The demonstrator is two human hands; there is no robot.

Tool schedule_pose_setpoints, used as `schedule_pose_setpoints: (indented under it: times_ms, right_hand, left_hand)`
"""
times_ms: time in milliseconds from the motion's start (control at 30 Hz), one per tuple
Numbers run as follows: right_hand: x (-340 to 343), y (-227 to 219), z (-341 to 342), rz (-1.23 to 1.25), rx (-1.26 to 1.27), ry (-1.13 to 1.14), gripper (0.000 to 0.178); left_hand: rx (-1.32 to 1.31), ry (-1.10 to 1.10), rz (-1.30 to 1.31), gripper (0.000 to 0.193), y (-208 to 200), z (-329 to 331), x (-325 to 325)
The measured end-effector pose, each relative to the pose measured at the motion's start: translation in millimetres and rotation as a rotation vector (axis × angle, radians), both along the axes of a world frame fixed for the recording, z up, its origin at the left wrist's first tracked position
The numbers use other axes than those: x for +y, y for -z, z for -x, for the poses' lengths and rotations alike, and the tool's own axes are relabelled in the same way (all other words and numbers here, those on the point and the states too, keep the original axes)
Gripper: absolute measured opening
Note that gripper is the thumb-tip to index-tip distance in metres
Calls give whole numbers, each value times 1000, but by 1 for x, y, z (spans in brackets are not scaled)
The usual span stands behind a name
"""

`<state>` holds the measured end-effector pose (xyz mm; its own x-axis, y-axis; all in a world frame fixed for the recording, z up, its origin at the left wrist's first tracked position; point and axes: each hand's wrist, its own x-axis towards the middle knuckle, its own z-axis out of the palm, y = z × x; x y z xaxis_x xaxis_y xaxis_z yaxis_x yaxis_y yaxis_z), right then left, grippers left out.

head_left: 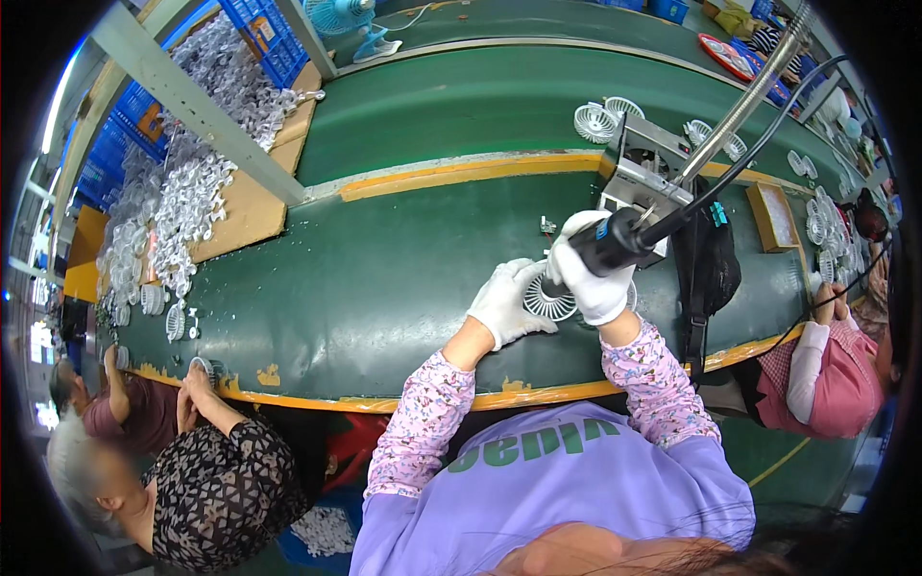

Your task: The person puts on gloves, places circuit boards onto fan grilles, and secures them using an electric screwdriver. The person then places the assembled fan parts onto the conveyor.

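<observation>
Head view: fastening is apparently being done, the black driver (pixel 609 244) gripped by the right hand (pixel 592 278), the white grille (pixel 549 305) held at 9 o'clock by the left hand (pixel 507 303); steady alignment is probably needed.

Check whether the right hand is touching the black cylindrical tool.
Touching. The head view shows it: the gloved right hand is wrapped around the black cylindrical tool, with no gap between them.
</observation>
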<state>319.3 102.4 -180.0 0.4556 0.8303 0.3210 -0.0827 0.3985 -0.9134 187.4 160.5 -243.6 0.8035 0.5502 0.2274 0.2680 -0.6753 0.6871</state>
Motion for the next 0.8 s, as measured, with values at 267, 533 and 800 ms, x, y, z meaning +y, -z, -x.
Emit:
schedule_pose_setpoints:
  times_ms: [267, 533, 800]
  right_hand:
    - [12, -5, 9, 94, -209, -62, 27]
    - [11, 26, -10, 4, -73, -24, 33]
    - [-41, -52, -58, -296, 26, -64, 22]
  left_hand:
    - [-2, -23, 145, 71, 2, -4, 5]
    - [-42, -5, 53, 78, 1, 0, -5]
    - [175, 116, -406, 64, -21, -31, -60]
